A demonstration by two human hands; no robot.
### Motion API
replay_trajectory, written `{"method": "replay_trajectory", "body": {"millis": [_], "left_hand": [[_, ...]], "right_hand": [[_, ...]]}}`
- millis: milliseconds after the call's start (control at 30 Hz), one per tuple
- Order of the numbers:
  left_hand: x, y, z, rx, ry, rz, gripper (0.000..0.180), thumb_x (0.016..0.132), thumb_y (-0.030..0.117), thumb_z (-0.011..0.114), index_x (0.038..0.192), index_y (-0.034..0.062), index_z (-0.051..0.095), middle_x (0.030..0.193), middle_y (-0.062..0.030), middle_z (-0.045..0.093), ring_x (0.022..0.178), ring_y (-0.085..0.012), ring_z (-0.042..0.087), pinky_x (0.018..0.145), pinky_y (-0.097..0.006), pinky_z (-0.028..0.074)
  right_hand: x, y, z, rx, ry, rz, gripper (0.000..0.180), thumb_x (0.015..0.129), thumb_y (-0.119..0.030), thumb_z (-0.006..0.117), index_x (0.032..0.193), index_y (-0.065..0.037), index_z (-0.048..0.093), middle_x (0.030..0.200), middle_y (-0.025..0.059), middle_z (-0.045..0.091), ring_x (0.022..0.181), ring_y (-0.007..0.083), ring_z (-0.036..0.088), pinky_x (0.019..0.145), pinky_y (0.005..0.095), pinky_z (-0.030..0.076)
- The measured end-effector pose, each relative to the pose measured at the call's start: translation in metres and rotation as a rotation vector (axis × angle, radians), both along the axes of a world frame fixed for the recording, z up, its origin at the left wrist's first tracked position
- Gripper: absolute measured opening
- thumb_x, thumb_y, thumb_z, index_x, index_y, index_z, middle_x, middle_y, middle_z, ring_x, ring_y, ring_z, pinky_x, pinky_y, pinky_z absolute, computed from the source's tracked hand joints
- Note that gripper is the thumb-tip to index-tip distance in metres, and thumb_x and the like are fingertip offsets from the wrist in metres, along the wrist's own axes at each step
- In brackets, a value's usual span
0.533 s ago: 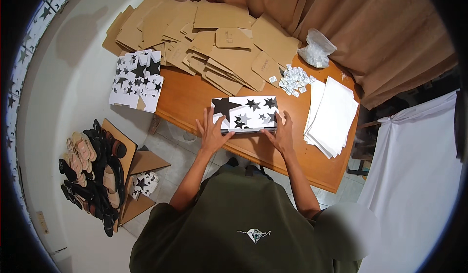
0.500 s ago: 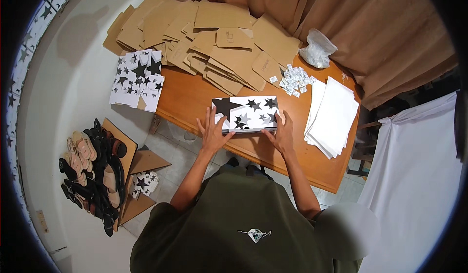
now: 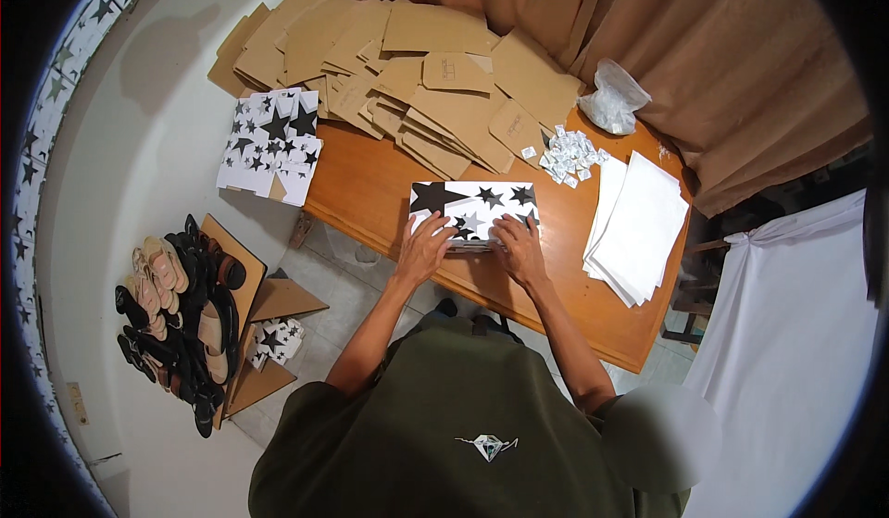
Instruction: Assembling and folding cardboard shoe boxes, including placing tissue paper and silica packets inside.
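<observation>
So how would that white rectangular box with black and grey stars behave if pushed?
The star-printed white box looks fairly stiff, given its straight edges. Its flat-sided, rectangular form makes it unlikely to roll. It may slide: the brown wooden table looks shiny.

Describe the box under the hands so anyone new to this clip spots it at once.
Find the wooden table and look along its near side, between the star-patterned stack at left and the plain white paper at right. There sits a white box with black and grey stars. Unlike the similarly starred stack, it has the left hand and right hand on it.
</observation>
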State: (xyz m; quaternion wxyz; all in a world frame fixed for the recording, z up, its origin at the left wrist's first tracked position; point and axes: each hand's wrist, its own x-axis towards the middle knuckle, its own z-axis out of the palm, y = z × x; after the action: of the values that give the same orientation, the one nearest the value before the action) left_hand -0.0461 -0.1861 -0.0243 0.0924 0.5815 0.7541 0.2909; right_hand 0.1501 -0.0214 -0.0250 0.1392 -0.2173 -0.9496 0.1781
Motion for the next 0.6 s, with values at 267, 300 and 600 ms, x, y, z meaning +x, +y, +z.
{"method": "replay_trajectory", "body": {"millis": [267,300,600], "left_hand": [[0.008,0.004,-0.012,-0.003,-0.043,-0.014,0.032,0.085,-0.001,0.062,0.110,0.0144,0.072,0.129,-0.0034,0.064,0.140,-0.0258,0.046,0.120,-0.063,0.015],[0.008,0.002,-0.016,-0.004,-0.043,-0.012,0.032,0.085,-0.001,0.062,0.110,0.0144,0.072,0.129,-0.0034,0.064,0.140,-0.0258,0.046,0.120,-0.063,0.015],[0.017,0.003,-0.009,0.041,-0.018,0.006,0.020,0.085,0.005,0.071,0.103,0.0113,0.075,0.126,-0.0035,0.066,0.136,-0.0257,0.051,0.121,-0.058,0.018]], "right_hand": [[0.004,-0.007,-0.014,0.032,0.073,0.006,0.030,0.091,-0.009,0.064,0.118,-0.018,0.071,0.135,0.0029,0.061,0.136,0.0273,0.049,0.120,0.0597,0.022],[0.005,-0.008,-0.014,0.032,0.061,0.027,0.032,0.090,-0.007,0.063,0.120,-0.018,0.070,0.136,0.0031,0.061,0.136,0.0275,0.048,0.120,0.0601,0.021],[0.004,-0.019,-0.014,0.054,0.137,0.106,0.039,0.083,-0.004,0.067,0.121,-0.010,0.066,0.132,0.0090,0.060,0.136,0.0305,0.048,0.119,0.0593,0.027]]}}
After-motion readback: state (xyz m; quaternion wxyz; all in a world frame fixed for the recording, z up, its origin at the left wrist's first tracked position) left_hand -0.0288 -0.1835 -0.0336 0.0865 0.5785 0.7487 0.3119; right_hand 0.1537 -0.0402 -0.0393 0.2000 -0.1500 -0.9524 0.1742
